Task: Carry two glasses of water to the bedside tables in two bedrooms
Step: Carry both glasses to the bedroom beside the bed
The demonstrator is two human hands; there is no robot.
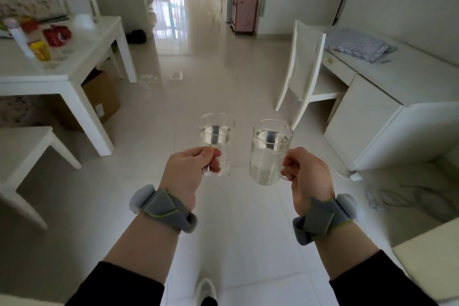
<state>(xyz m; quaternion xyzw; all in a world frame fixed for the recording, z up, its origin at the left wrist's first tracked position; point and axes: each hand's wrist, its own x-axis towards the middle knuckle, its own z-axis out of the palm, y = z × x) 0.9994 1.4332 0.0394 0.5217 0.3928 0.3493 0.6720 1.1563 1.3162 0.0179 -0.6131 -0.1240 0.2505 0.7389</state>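
Both my arms reach forward, forearms bare below pushed-up black sleeves [119,283], a grey band on each wrist. My left hand [190,166] is curled, thumb side up, its fingers [213,159] pinched round the handle of the left glass [216,141], holding it upright. My right hand [306,174], just right of that glass, is curled the same way, fingers hooked through the handle of the right glass [269,151]. The two hands are level and apart, not touching.
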